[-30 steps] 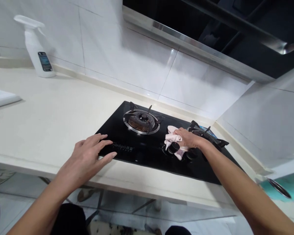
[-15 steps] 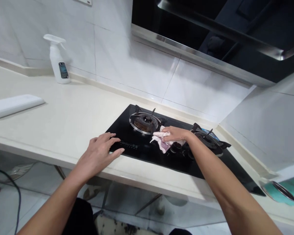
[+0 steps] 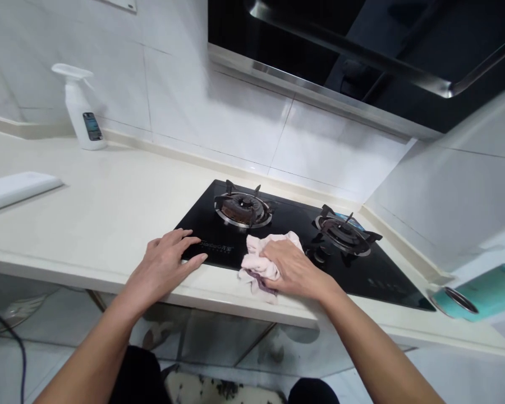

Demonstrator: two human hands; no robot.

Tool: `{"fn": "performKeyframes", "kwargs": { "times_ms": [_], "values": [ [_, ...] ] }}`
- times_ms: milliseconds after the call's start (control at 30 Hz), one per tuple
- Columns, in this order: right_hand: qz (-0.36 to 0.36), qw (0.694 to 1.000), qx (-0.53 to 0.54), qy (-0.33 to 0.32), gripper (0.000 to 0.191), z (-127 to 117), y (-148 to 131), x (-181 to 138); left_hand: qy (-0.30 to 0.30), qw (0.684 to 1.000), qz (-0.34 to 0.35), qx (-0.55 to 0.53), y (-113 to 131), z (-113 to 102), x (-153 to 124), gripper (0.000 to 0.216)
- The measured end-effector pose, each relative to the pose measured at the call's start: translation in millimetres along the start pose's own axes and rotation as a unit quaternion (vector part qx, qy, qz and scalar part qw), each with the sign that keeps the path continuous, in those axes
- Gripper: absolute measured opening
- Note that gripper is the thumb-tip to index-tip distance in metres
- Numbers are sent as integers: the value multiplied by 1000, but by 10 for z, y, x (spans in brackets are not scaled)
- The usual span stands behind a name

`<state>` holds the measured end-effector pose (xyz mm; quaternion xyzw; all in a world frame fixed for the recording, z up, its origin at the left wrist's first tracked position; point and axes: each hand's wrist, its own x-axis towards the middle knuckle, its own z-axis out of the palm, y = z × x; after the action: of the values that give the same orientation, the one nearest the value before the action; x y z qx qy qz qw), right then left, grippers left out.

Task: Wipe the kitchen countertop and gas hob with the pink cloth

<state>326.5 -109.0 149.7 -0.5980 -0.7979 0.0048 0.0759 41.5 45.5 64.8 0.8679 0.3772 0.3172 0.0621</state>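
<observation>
A black glass gas hob (image 3: 362, 275) is set into the counter, with a soot-darkened left burner (image 3: 243, 209) and a right burner (image 3: 343, 234) under black pan supports. My right hand (image 3: 294, 269) presses a crumpled pink cloth (image 3: 258, 264) onto the hob's front edge, and the cloth hangs slightly over it. A black control knob (image 3: 320, 256) sits just beyond that hand, and the cloth and hand may hide another. My left hand (image 3: 164, 266) lies open, its fingertips on the hob's front left corner, holding nothing.
A cream stone countertop (image 3: 109, 191) runs left, with a white spray bottle (image 3: 79, 109) by the tiled wall and a flat white object (image 3: 17, 192) near its left edge. A black range hood (image 3: 320, 56) hangs overhead. A teal cylindrical object (image 3: 467, 297) enters at right.
My right hand has dragged the pink cloth from between the burners toward the hob's front edge, uncovering the knob area. My left hand stays in place on the hob.
</observation>
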Motion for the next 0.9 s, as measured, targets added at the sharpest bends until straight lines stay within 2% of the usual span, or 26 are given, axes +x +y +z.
{"fn": "performKeyframes", "kwargs": {
  "times_ms": [100,167,333,433,533,700,900],
  "values": [
    [26,999,24,16,24,25,60,-404,-11,1000,1,1,-11,-2,3,61],
    [75,997,18,24,23,48,195,-697,-17,1000,1,3,-12,-6,1,62],
    [253,966,-48,28,26,33,825,-1433,-19,1000,-3,12,5,-11,-9,59],
    [346,934,-90,-1,29,-27,1191,-1660,-12,1000,-3,17,22,-12,-7,57],
    [370,917,-143,-26,34,-58,1413,-1571,-11,1000,-4,18,35,-15,0,56],
    [385,899,-203,-48,31,-93,1569,-978,-14,1000,-7,13,34,-14,2,60],
    [321,941,-77,-78,21,-234,1814,-504,-12,1000,-8,8,31,-7,3,62]
  ]
}}
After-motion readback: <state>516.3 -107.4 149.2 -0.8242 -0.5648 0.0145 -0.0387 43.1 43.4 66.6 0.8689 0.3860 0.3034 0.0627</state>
